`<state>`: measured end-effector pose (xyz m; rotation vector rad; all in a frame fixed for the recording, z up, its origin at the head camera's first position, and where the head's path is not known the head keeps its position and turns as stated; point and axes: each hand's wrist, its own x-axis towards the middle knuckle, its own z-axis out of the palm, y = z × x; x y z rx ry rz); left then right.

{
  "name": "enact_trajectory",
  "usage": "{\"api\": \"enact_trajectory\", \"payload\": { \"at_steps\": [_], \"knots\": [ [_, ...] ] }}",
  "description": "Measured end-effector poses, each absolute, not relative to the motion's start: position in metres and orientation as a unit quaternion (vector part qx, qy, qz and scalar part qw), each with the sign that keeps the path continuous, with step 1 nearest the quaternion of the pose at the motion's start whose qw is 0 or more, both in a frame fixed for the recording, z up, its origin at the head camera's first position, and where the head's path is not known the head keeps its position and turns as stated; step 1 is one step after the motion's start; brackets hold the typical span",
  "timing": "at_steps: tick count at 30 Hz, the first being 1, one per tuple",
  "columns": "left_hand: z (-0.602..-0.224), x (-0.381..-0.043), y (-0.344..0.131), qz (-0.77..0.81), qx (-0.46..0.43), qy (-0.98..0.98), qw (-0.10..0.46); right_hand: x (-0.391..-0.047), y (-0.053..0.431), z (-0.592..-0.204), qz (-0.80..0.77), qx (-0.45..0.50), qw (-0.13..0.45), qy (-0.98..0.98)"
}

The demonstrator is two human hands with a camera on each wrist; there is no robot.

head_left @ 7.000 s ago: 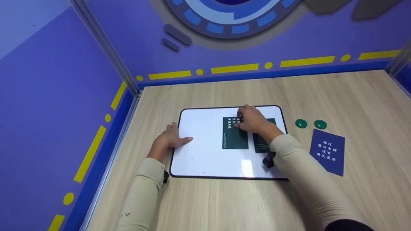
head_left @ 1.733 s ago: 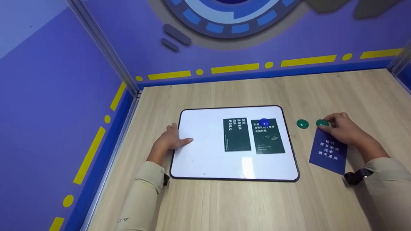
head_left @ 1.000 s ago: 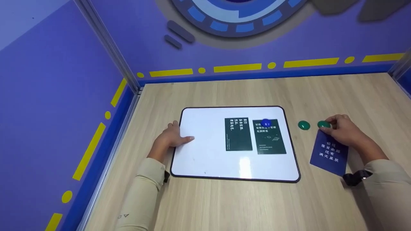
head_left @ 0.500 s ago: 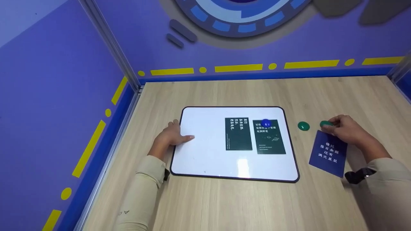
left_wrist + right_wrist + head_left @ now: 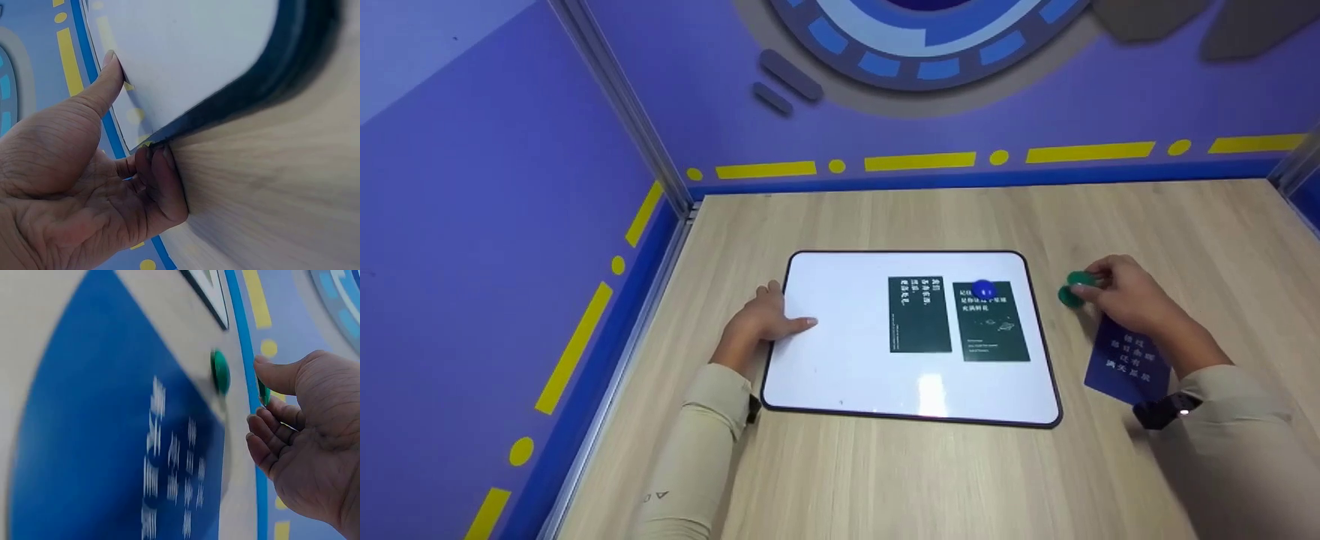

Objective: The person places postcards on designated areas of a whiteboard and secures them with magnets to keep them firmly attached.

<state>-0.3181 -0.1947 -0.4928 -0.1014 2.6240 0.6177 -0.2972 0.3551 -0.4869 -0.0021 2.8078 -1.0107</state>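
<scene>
My right hand (image 5: 1132, 296) pinches a green round magnet (image 5: 263, 391) between thumb and fingertips, lifted off the table. A second green magnet (image 5: 1067, 298) lies on the table, partly overlapped by the held one in the head view. Below the right wrist is a dark blue card (image 5: 1119, 375) with white writing. My left hand (image 5: 757, 319) holds the left edge of a white board (image 5: 840, 367), thumb on top and fingers bent against its dark rim. Two dark green cards, a left one (image 5: 919, 330) and a right one (image 5: 997, 349), lie on the board. A blue magnet (image 5: 983, 289) sits on the right card.
The wooden tabletop (image 5: 900, 480) runs back to a purple-blue wall (image 5: 930, 127) with yellow marks. A similar side panel (image 5: 472, 247) stands at the left, joined by a metal corner post (image 5: 622, 97).
My right hand has left the green cards, taken up the right-hand green magnet beside the blue card and brought it left toward the other one. My left hand stays at the board's edge.
</scene>
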Motion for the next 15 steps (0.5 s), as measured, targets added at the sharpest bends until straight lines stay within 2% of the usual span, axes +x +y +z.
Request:
{"api": "enact_trajectory", "payload": {
  "at_steps": [6,15],
  "knots": [
    [-0.495,-0.319,-0.195,0.223,-0.039,0.948,0.222,-0.301,0.311,-0.486,-0.346,-0.024,0.06,0.936],
    [-0.494,-0.318,-0.195,0.225,-0.038,0.949,0.215,-0.309,0.243,-0.484,-0.35,-0.07,0.076,0.931]
  ]
}}
